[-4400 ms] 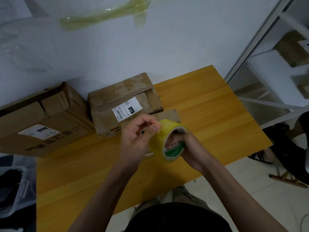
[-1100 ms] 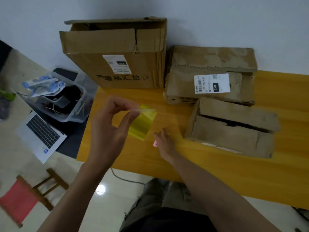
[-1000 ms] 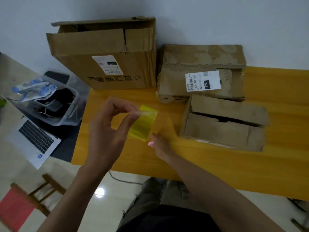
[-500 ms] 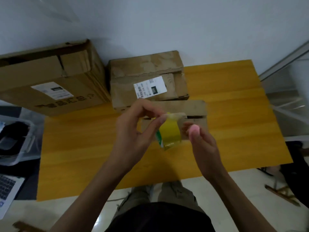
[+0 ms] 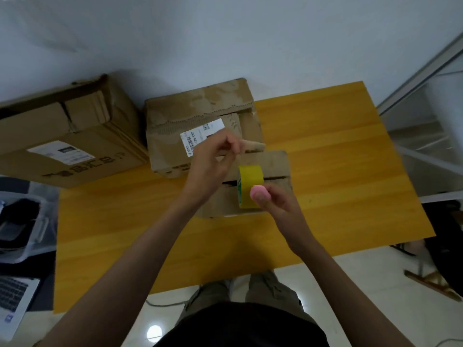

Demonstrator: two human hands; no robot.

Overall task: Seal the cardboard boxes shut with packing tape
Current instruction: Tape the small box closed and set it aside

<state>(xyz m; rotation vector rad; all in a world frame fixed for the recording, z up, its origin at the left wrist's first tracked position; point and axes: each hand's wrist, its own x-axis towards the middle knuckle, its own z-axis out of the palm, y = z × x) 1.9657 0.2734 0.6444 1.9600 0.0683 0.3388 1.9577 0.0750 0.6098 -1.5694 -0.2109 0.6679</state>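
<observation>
Tape roll (image 5: 250,186) gripped by right hand (image 5: 274,200), above small box (image 5: 273,166).

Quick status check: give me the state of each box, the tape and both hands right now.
Tape roll: held above the small box, strip being drawn off.
Small box: flaps down, seam gaping, untaped.
Labelled box: closed, top torn.
Large box: flaps folded shut.
Left hand: pinching the tape end.
Right hand: gripping the roll.
</observation>
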